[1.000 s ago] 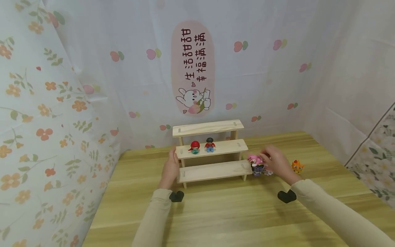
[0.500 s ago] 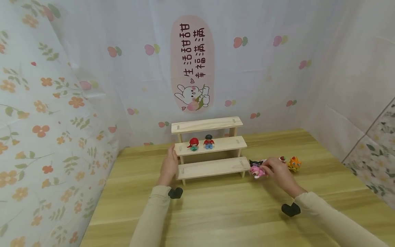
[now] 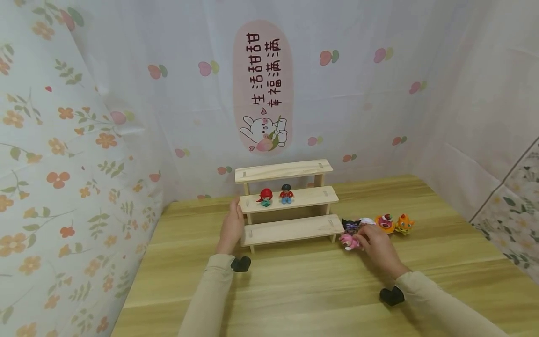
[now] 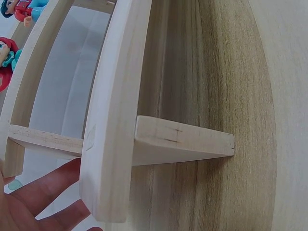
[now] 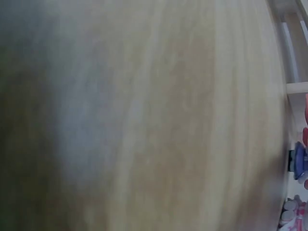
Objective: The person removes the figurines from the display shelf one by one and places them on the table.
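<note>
A three-step wooden display shelf (image 3: 290, 229) stands at the back of the table. My left hand (image 3: 232, 229) rests against its left end, with straight fingers (image 4: 53, 187) touching the planks' ends in the left wrist view. A red-haired figurine (image 3: 265, 197) and a figurine in a dark cap (image 3: 286, 194) stand on the middle step. Right of the shelf, my right hand (image 3: 377, 245) pinches a small pink figurine (image 3: 347, 242) between thumb and fingers, low over the table. Just behind it is a black and purple figurine (image 3: 350, 225). The right wrist view shows mostly blurred tabletop.
Beyond my right hand are a white figurine (image 3: 367, 221), partly hidden, a figurine with an orange ring (image 3: 385, 223) and an orange figurine (image 3: 404, 224). A printed curtain (image 3: 189, 117) hangs behind the wooden-patterned table (image 3: 290, 290).
My right hand has brought the pink figurine from beside the lowest step towards me, in front of the black and purple one. The left hand has stayed at the shelf.
</note>
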A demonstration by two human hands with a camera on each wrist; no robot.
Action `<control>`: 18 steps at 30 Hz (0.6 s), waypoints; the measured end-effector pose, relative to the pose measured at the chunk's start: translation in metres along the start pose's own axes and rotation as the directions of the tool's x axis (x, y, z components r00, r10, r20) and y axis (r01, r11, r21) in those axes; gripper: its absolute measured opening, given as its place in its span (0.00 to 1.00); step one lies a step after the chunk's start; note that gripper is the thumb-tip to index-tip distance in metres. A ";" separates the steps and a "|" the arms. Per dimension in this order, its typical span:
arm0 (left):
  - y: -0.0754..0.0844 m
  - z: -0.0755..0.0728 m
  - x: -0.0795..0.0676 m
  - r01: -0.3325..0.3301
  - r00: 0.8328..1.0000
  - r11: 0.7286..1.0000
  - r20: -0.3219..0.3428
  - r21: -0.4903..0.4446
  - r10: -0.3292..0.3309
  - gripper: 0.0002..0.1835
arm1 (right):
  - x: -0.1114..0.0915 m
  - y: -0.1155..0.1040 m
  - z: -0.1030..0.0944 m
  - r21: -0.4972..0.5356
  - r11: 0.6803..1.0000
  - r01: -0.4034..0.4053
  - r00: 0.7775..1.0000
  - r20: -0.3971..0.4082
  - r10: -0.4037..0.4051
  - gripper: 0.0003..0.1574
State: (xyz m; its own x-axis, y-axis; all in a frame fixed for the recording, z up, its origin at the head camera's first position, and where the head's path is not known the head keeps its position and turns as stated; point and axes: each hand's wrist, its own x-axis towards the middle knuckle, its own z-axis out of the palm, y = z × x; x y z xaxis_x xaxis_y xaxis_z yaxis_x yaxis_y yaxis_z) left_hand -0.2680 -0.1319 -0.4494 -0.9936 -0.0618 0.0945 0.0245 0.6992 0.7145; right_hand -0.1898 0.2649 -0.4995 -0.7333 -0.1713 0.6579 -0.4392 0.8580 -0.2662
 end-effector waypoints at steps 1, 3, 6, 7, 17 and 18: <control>0.000 0.000 0.000 0.003 1.000 1.000 0.002 0.001 -0.003 0.23 | 0.000 0.000 0.001 -0.004 1.000 0.003 1.000 -0.007 -0.003 0.16; -0.001 0.001 0.000 0.007 1.000 1.000 0.000 0.003 -0.007 0.23 | -0.001 0.000 0.003 -0.008 1.000 0.009 1.000 -0.017 -0.009 0.16; -0.001 0.001 0.000 0.005 1.000 1.000 0.003 -0.001 -0.005 0.23 | -0.002 0.000 0.004 -0.013 1.000 0.000 1.000 -0.012 -0.001 0.16; -0.001 0.000 -0.001 0.003 1.000 1.000 0.001 -0.002 -0.003 0.23 | -0.002 0.000 0.004 -0.013 1.000 -0.003 1.000 -0.009 0.003 0.16; -0.002 0.001 0.000 -0.012 1.000 1.000 0.004 -0.020 0.012 0.23 | -0.002 0.003 0.007 -0.011 1.000 0.009 1.000 0.016 -0.009 0.15; -0.002 0.001 0.000 -0.011 1.000 1.000 0.001 -0.020 0.012 0.23 | -0.002 0.003 0.007 -0.013 1.000 0.011 1.000 0.021 -0.010 0.15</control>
State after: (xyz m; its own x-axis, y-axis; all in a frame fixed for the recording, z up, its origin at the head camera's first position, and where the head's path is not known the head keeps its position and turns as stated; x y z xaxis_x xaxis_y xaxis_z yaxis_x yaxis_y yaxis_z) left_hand -0.2682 -0.1325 -0.4515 -0.9934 -0.0527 0.1017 0.0381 0.6855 0.7270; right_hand -0.1932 0.2646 -0.5068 -0.7394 -0.1902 0.6458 -0.4404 0.8622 -0.2503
